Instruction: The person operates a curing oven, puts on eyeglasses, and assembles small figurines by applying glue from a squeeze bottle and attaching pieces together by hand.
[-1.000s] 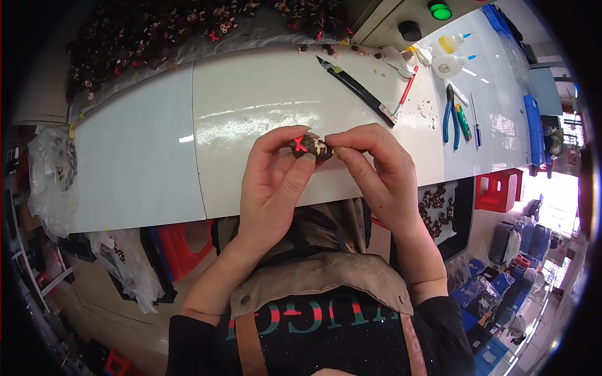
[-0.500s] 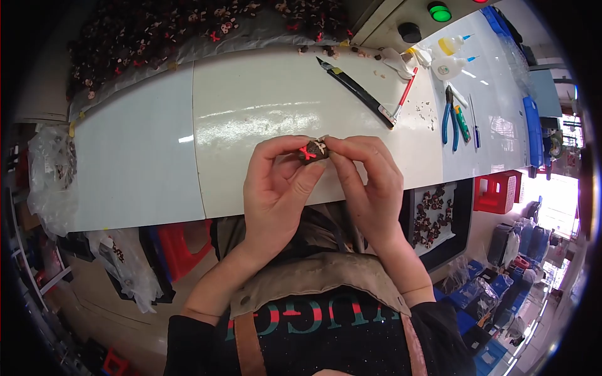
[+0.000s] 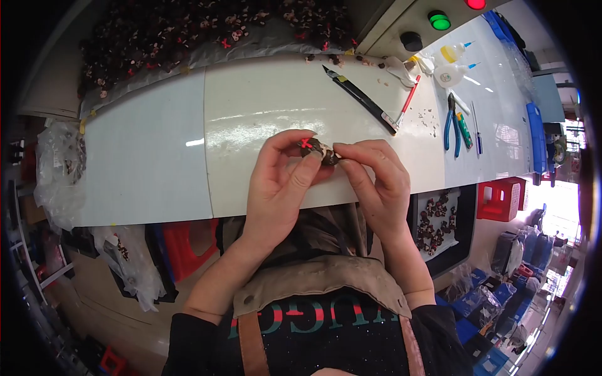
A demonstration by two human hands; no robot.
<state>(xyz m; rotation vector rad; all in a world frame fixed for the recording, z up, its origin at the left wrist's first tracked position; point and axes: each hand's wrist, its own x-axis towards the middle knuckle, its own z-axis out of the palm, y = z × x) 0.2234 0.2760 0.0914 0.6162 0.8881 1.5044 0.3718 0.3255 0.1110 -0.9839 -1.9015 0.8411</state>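
Note:
A small dark brown figurine (image 3: 311, 149) with a red bow and cream-coloured details is held between my hands, above the near part of the white table (image 3: 251, 163). My left hand (image 3: 279, 182) is closed round it, thumb in front and fingers behind, the bow showing at the top. Thumb and forefinger of my right hand (image 3: 379, 175) pinch together at the figurine's right end. Whether a separate small piece sits between those fingertips is too small to tell. The figurine lies tilted sideways, and my left thumb hides part of it.
Many similar figurines (image 3: 188, 37) cover a grey sheet at the back left. A black utility knife (image 3: 360, 100), red stick (image 3: 409, 99), blue-handled pliers (image 3: 452, 125), green tool (image 3: 464, 130) and squeeze bottles (image 3: 450, 76) lie to the right. A black tray (image 3: 463, 241) with figurines sits below the table edge.
The figurine has turned from upright to lying sideways, its bow now at upper left. My right fingers have shifted slightly right and down to its other end. The camera view has moved a little.

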